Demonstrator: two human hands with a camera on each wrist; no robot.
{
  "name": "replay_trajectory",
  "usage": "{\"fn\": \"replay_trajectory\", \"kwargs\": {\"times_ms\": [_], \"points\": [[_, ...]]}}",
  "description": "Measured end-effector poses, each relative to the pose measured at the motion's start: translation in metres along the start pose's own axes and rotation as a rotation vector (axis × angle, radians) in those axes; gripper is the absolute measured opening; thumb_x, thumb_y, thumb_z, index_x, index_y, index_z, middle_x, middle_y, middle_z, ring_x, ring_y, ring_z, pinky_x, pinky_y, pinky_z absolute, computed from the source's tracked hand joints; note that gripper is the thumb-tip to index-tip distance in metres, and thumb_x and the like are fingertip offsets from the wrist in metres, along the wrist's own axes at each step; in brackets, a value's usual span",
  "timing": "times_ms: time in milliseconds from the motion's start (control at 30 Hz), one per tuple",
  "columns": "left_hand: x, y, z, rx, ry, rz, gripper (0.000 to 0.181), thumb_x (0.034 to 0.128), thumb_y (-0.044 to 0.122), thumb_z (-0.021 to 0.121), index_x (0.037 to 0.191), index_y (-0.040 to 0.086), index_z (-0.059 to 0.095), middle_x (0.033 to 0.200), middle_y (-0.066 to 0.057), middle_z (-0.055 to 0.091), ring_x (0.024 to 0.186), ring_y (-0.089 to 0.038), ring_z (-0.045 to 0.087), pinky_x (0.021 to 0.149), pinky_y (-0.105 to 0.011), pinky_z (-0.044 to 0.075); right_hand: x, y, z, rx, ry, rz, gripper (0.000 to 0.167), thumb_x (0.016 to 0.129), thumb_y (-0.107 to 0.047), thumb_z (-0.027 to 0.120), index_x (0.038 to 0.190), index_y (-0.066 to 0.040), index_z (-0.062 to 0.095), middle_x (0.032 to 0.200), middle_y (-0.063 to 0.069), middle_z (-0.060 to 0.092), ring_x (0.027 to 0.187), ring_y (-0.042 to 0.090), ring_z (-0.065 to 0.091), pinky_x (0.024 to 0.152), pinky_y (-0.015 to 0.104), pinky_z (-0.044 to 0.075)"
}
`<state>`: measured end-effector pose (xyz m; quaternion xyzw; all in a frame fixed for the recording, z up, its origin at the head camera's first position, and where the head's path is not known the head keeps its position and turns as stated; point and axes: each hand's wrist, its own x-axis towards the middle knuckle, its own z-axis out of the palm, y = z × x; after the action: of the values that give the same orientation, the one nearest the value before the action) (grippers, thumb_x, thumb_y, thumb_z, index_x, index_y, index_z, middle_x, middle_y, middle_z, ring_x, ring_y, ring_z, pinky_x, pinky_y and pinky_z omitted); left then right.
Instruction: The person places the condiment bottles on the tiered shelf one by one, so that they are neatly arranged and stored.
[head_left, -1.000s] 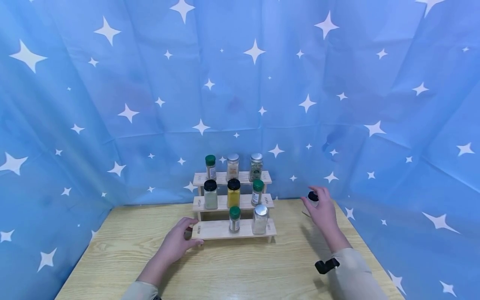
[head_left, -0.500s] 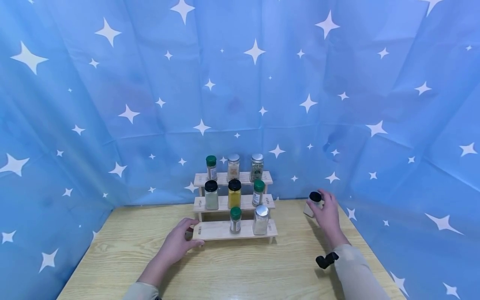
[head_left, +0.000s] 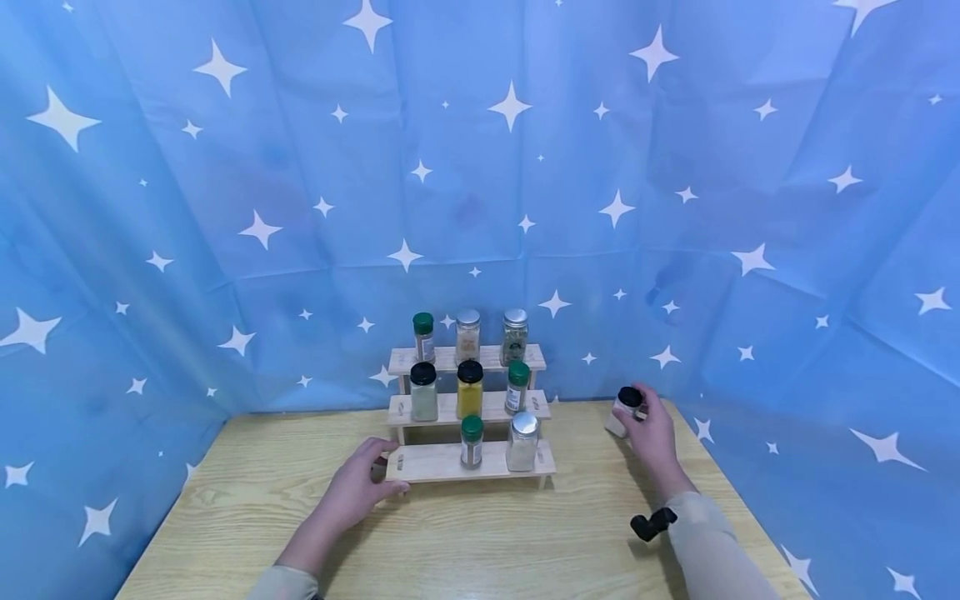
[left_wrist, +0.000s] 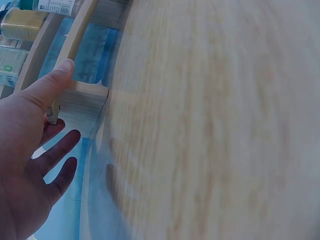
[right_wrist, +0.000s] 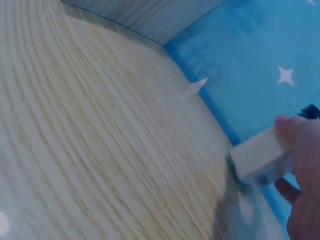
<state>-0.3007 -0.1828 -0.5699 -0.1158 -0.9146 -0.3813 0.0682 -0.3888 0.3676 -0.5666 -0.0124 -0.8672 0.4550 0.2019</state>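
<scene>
My left hand (head_left: 354,485) holds the left end of the lowest shelf of a three-tier wooden spice rack (head_left: 431,461). In the left wrist view the thumb (left_wrist: 59,75) presses on the shelf's front edge, with a finger curled round its end and the other fingers spread. To the right of the rack, my right hand (head_left: 652,433) grips a spice jar (head_left: 617,423) with a black lid and pale contents. The right wrist view has this jar (right_wrist: 262,155) with its base at the table surface; whether it touches cannot be told.
Spice jars stand on every tier: green- and silver-lidded ones on top, two black-lidded jars (head_left: 469,392) and a green-lidded one in the middle, a green-lidded jar (head_left: 471,443) and a silver-lidded jar (head_left: 522,446) below. A blue star-patterned curtain (head_left: 480,208) surrounds the wooden table (head_left: 480,542).
My right hand has shifted from over the jar's lid to its right side, and the jar's body now shows. The left hand stays at the rack.
</scene>
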Motion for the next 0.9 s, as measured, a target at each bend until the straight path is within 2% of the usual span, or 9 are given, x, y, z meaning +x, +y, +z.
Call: {"fn": "replay_trajectory", "kwargs": {"times_ms": [167, 267, 400, 500, 667, 900], "points": [[0.001, -0.001, 0.000, -0.008, 0.005, -0.012, 0.072, 0.0833, 0.028, 0.100, 0.146, 0.012, 0.068, 0.141, 0.000, 0.066, 0.118, -0.022, 0.069, 0.102, -0.051, 0.060, -0.002, -0.017, -0.002, 0.055, 0.019, -0.021, 0.064, 0.107, -0.021, 0.078, 0.163, -0.007, 0.048, 0.143, 0.023, 0.062, 0.127, 0.034, 0.058, 0.094, 0.017, 0.052], [0.001, -0.001, 0.000, -0.013, 0.008, -0.011, 0.071, 0.0832, 0.027, 0.100, 0.145, 0.012, 0.068, 0.141, 0.000, 0.066, 0.119, -0.023, 0.069, 0.102, -0.051, 0.060, -0.003, -0.032, -0.004, 0.106, 0.041, -0.074, 0.062, 0.104, -0.015, 0.081, 0.158, -0.007, 0.052, 0.137, 0.021, 0.066, 0.119, 0.020, 0.061, 0.090, 0.006, 0.049], [0.001, -0.001, 0.000, -0.013, 0.007, -0.015, 0.070, 0.0837, 0.027, 0.099, 0.145, 0.011, 0.068, 0.140, 0.000, 0.066, 0.118, -0.023, 0.069, 0.101, -0.051, 0.060, -0.005, -0.056, -0.008, 0.126, 0.067, -0.155, 0.058, 0.102, -0.010, 0.082, 0.153, -0.007, 0.055, 0.134, 0.016, 0.068, 0.109, 0.000, 0.060, 0.090, 0.008, 0.050], [0.001, -0.001, 0.000, -0.011, 0.005, -0.015, 0.070, 0.0840, 0.026, 0.099, 0.145, 0.011, 0.068, 0.140, 0.000, 0.066, 0.118, -0.023, 0.069, 0.100, -0.051, 0.060, -0.008, -0.077, -0.009, 0.142, 0.075, -0.219, 0.059, 0.099, -0.004, 0.083, 0.151, -0.005, 0.056, 0.133, 0.016, 0.067, 0.107, -0.002, 0.059, 0.090, 0.010, 0.050], [0.001, 0.000, 0.000, -0.017, 0.000, -0.031, 0.069, 0.0846, 0.025, 0.099, 0.145, 0.013, 0.068, 0.141, 0.000, 0.066, 0.119, -0.023, 0.069, 0.102, -0.050, 0.060, -0.015, -0.115, -0.009, 0.176, 0.045, -0.306, 0.059, 0.094, 0.005, 0.085, 0.145, 0.000, 0.056, 0.132, 0.016, 0.065, 0.108, 0.002, 0.061, 0.093, 0.012, 0.050], [0.001, -0.001, 0.001, -0.023, -0.006, -0.025, 0.071, 0.0845, 0.028, 0.099, 0.146, 0.013, 0.067, 0.143, 0.000, 0.065, 0.121, -0.023, 0.069, 0.104, -0.051, 0.060, -0.032, -0.162, -0.006, 0.179, -0.050, -0.414, 0.060, 0.093, 0.006, 0.085, 0.145, 0.003, 0.054, 0.135, 0.016, 0.065, 0.115, 0.013, 0.066, 0.097, 0.014, 0.053]]}}
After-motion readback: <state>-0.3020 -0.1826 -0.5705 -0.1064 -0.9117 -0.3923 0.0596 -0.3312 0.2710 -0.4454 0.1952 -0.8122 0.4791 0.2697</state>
